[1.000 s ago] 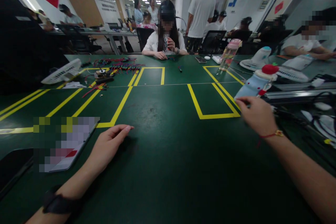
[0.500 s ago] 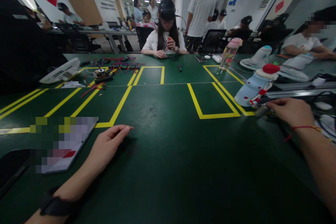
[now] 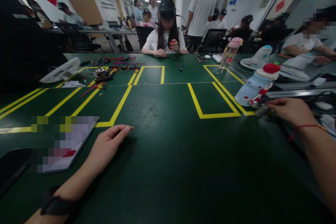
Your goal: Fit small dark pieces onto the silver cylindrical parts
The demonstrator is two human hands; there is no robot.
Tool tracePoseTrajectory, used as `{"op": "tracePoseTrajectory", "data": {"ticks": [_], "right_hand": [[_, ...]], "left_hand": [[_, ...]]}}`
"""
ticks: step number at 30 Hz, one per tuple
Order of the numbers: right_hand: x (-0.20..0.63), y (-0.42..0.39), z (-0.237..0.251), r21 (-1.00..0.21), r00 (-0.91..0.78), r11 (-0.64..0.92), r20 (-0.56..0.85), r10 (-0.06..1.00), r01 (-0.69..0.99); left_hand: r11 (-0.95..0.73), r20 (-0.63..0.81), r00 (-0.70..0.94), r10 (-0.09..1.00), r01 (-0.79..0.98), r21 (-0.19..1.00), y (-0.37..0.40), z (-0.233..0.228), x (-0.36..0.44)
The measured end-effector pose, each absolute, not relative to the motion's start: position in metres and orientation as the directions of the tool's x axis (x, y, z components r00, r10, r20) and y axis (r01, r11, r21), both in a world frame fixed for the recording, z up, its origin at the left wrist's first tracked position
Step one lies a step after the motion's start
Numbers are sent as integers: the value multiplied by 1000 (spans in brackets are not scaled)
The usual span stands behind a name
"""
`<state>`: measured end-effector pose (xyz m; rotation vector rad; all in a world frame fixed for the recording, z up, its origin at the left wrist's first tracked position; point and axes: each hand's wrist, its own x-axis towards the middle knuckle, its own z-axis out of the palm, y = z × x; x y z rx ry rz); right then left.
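My left hand rests low over the green table, its thumb and fingers pressed together with nothing showing between them. Beside it lies a flat tablet-like thing, partly blurred out. At the right, my right hand pinches a small silvery metal cylinder. Its far end is dim and its kind is unclear. The cylinder is close to the foot of a tilted light-blue bottle with a red lid, near a corner of yellow tape.
A white fan and tangled coloured wires lie at the far left. A pink-lidded bottle and another fan stand at the far right. Metal bars and cables are by my right hand. A person sits opposite.
My hands stay almost where they were, with the right still on the cylinder. Across the table, the seated person's raised hand has turned a little around a red thing.
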<state>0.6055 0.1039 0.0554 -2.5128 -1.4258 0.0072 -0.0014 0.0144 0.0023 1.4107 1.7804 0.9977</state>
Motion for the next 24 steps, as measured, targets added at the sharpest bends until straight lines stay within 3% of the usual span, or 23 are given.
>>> {"op": "tracePoseTrajectory", "data": {"ticks": [7, 16, 20, 24], "right_hand": [[605, 104, 60, -240, 479, -452, 65, 875, 859], [581, 94, 63, -197, 392, -358, 174, 903, 913], [531, 84, 69, -261, 240, -175, 240, 941, 949], [438, 56, 63, -398, -83, 187, 266, 960, 898]], "left_hand": [[138, -24, -239, 971, 473, 870, 14, 4, 1], [137, -27, -222, 975, 497, 857, 15, 1, -1], [125, -29, -188, 982, 523, 843, 16, -1, -4], [117, -19, -183, 983, 542, 832, 16, -1, -4]]}}
